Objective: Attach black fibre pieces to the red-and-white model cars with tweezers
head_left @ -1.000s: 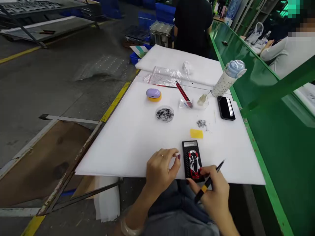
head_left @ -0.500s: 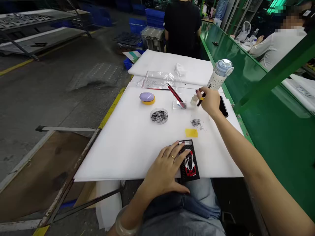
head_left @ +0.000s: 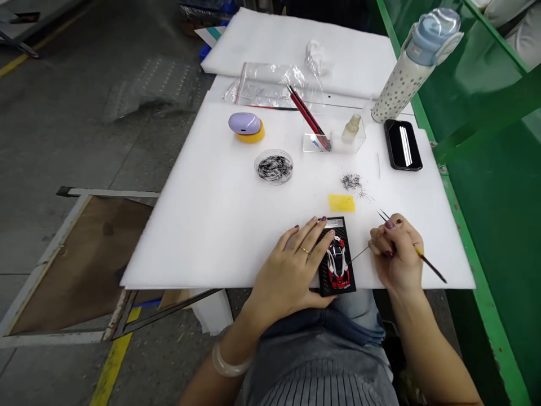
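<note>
A small red and white model car (head_left: 338, 262) sits on a black base plate (head_left: 337, 255) at the near edge of a white foam sheet (head_left: 211, 214). My left hand (head_left: 291, 265) lies on the plate's left side, fingers stretched out flat. To the right of the car, my right hand (head_left: 395, 254) is closed on black tweezers (head_left: 422, 256) and a thin pin whose tip points toward the car. A yellow square (head_left: 341, 202) and a loose heap of thin metal pins (head_left: 351, 181) lie just beyond the plate.
Farther back are a round dish of pins (head_left: 274, 167), a purple and yellow case (head_left: 245, 125), a clear tray (head_left: 333, 142) with a red tool and a small bottle, a phone (head_left: 403, 145), a dotted water bottle (head_left: 412, 62) and plastic bags. A green conveyor (head_left: 486, 169) runs along the right.
My right hand has come back from the clear tray near the bottle to beside the car, now with a thin pin. The view has tilted down. My left hand stays on the plate.
</note>
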`<state>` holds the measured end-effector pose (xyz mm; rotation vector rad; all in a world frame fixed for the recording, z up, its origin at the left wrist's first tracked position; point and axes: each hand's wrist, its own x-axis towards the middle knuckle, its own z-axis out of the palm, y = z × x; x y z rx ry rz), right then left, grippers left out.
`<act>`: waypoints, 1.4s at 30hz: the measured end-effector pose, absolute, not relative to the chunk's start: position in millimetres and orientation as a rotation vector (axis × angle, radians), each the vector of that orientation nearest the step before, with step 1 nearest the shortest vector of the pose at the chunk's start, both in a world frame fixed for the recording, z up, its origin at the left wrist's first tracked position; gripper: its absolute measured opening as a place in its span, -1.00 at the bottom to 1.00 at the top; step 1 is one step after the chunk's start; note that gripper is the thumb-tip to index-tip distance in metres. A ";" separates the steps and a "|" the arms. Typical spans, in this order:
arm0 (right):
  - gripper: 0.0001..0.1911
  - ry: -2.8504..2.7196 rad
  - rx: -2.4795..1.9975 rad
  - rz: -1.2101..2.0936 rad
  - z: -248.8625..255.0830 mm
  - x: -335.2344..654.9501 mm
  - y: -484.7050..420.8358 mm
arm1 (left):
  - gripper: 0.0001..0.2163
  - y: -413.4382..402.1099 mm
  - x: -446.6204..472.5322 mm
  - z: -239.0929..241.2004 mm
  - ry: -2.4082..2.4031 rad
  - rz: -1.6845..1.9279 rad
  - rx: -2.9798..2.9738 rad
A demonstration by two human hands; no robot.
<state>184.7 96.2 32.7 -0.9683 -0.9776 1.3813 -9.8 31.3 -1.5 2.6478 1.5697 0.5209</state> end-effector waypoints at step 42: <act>-0.75 -1.702 -1.062 0.058 94.6 164.1 282.0 | 0.15 33.7 -12.7 7.6 1.340 0.812 2.296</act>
